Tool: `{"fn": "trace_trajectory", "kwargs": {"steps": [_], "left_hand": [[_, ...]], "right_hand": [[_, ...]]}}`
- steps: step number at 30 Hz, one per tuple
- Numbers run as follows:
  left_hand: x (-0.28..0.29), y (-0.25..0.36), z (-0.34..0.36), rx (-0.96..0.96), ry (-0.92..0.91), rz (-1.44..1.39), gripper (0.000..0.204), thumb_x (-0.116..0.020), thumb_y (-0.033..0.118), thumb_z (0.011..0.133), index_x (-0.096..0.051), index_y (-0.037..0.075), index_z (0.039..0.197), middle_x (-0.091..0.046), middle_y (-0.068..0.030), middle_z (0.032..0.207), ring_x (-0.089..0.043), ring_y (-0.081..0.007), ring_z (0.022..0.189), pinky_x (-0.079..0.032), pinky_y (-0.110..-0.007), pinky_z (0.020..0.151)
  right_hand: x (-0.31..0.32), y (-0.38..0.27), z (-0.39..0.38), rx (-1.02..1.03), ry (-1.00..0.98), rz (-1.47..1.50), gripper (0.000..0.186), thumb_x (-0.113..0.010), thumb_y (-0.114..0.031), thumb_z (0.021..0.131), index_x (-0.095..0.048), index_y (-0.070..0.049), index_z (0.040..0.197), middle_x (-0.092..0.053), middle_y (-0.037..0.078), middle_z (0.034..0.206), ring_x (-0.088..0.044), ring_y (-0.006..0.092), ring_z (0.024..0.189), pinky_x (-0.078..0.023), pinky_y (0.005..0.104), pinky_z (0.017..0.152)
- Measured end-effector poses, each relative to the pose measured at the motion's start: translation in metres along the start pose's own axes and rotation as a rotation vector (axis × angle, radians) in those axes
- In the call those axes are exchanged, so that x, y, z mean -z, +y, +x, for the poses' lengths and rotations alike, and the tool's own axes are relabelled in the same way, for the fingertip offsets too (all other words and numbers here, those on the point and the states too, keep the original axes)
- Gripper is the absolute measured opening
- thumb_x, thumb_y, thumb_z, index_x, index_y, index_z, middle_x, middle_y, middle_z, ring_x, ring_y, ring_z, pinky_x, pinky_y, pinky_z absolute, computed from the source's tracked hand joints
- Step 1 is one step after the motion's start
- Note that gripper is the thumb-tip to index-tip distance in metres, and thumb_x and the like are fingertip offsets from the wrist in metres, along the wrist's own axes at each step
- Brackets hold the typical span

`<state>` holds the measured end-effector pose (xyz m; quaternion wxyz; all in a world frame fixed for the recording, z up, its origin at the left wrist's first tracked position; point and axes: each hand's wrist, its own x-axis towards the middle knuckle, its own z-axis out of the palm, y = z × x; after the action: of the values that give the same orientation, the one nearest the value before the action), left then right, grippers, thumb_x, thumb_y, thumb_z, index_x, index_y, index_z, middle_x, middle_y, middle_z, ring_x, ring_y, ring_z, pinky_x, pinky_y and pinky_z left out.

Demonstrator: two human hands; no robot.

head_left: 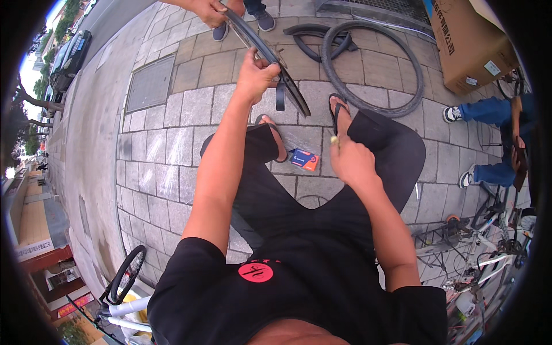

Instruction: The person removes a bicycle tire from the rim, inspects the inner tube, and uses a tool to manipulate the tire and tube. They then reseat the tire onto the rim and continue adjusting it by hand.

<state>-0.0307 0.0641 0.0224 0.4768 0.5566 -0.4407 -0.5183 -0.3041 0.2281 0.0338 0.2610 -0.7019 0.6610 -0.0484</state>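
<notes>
My left hand grips a dark bicycle wheel rim, which slants from the top toward my feet. A black band hangs beside its lower part. Another person's hand also holds the rim higher up. My right hand is closed near my right knee, with a small yellowish object at its fingertips, too small to make out. A blue and orange packet lies on the paving between my sandalled feet.
A loose tyre and a folded black tube lie ahead, near a cardboard box. A person in blue jeans sits at right. Bicycles crowd the lower right; another stands lower left. A car is beside the road.
</notes>
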Motion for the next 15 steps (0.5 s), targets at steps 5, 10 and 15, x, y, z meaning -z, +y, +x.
{"fn": "trace_trajectory", "kwargs": {"steps": [5,10,15], "left_hand": [[0.0,-0.004,0.002,0.004,0.017,-0.007,0.099,-0.073,0.003,0.084,-0.013,0.0,0.163,-0.069,-0.0118,0.107,-0.069,-0.0212,0.089,-0.061,-0.041,0.067],[-0.003,0.004,0.006,0.006,0.024,-0.017,0.097,-0.072,0.001,0.084,-0.014,0.0,0.162,-0.069,-0.0122,0.109,-0.069,-0.0219,0.088,-0.061,-0.041,0.064],[-0.002,0.01,0.009,-0.009,-0.028,-0.092,0.094,-0.071,-0.002,0.086,-0.015,-0.001,0.161,-0.068,-0.0155,0.111,-0.072,-0.0263,0.091,-0.065,-0.043,0.066]], "right_hand": [[-0.029,-0.032,0.027,0.42,0.321,0.204,0.057,-0.072,-0.029,0.093,-0.054,-0.003,0.141,-0.064,0.023,0.121,-0.064,0.0418,0.112,-0.05,0.0503,0.096],[-0.039,-0.099,0.079,0.462,0.573,0.45,0.056,-0.072,-0.017,0.09,-0.054,-0.004,0.141,-0.062,0.022,0.126,-0.061,0.0424,0.114,-0.048,0.0521,0.099],[-0.056,-0.084,0.101,0.369,0.577,0.618,0.056,-0.066,-0.009,0.089,-0.05,-0.002,0.143,-0.063,0.024,0.123,-0.061,0.0437,0.113,-0.048,0.0516,0.098]]}}
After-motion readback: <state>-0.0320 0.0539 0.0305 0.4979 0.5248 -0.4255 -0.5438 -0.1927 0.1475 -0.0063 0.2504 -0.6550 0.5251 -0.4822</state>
